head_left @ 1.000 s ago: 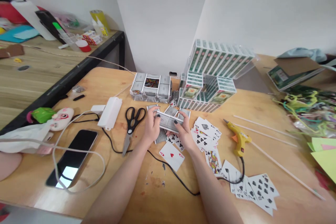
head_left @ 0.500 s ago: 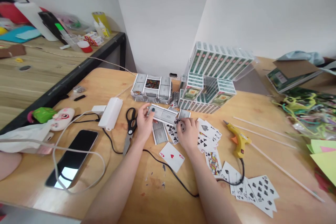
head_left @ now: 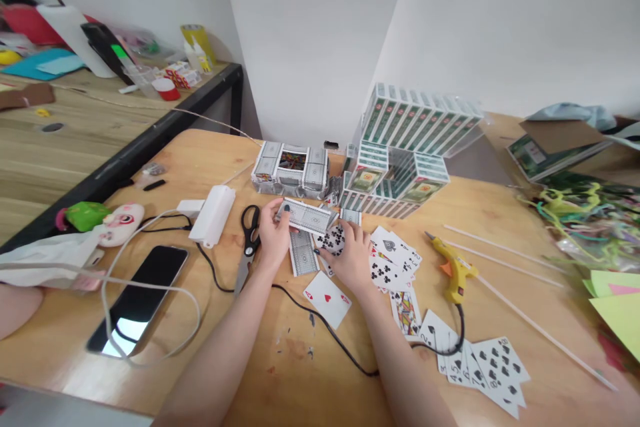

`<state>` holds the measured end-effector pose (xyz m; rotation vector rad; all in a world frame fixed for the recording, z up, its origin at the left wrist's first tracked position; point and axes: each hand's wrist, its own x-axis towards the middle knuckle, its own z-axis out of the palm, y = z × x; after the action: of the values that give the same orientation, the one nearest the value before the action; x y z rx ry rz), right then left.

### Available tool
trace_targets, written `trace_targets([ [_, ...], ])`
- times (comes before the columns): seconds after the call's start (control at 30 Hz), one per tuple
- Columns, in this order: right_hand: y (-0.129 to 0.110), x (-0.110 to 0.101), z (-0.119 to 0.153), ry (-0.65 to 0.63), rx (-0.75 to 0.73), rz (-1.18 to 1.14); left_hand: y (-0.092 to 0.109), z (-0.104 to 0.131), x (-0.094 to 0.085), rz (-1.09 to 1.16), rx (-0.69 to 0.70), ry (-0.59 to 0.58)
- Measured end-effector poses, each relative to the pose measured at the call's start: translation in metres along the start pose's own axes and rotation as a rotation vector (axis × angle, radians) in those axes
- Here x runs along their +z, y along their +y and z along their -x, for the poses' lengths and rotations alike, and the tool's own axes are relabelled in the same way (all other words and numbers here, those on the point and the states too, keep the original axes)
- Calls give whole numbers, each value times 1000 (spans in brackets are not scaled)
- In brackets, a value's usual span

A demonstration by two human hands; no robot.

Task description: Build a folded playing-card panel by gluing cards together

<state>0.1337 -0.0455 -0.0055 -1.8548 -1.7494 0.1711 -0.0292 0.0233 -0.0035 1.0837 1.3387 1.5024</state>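
Observation:
A folded strip of playing cards (head_left: 309, 216), grey-patterned backs up, is gripped at its left end by my left hand (head_left: 275, 233), thumb on top. My right hand (head_left: 351, 255) is over the loose cards, fingers apart, thumb pointing left near a club card (head_left: 331, 239); I see nothing held in it. Below the strip lies a face-down card (head_left: 303, 254), and nearer me the ace of hearts (head_left: 327, 298). Behind the hands stands a box-like piece built from playing cards (head_left: 290, 170), with an opening in its top.
Scissors (head_left: 249, 240) lie left of my left hand, beside a white power box (head_left: 213, 217) and a phone (head_left: 139, 300). On the right are a yellow glue gun (head_left: 455, 270), glue sticks (head_left: 505, 261), fanned spade cards (head_left: 480, 363) and stacked card boxes (head_left: 400, 153). A black cord (head_left: 327, 327) crosses between my forearms.
My right hand's fingers have spread, its thumb now reaching left over the cards. The strip in my left hand has shifted slightly left. The view has moved a little.

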Motion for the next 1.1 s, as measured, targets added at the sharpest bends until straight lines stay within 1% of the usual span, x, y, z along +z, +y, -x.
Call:
trace_targets([
  [0.17,-1,-1,-1,-18,65,-53,2,0,1,-16,-2,4],
  [0.33,-5,-4,-1,-6,21,-132,3,0,1,-18,13,13],
  [0.43,-5,-7,-1,13,3,-247,3,0,1,-13,16,13],
  [0.57,-2,-9,-1,28,33,-385,1,0,1,-2,26,10],
  [0.67,-2,-10,-2,38,-48,-344,1,-1,0,0,32,16],
  [0.77,-4,-10,-2,-1,-134,-212,1,-2,-1,3,17,25],
  [0.9,-6,-8,-1,-67,-122,-118,1,-2,-1,1,8,28],
  [1.1,-4,-7,0,-66,-141,-105,1,-2,-1,-4,26,31],
])
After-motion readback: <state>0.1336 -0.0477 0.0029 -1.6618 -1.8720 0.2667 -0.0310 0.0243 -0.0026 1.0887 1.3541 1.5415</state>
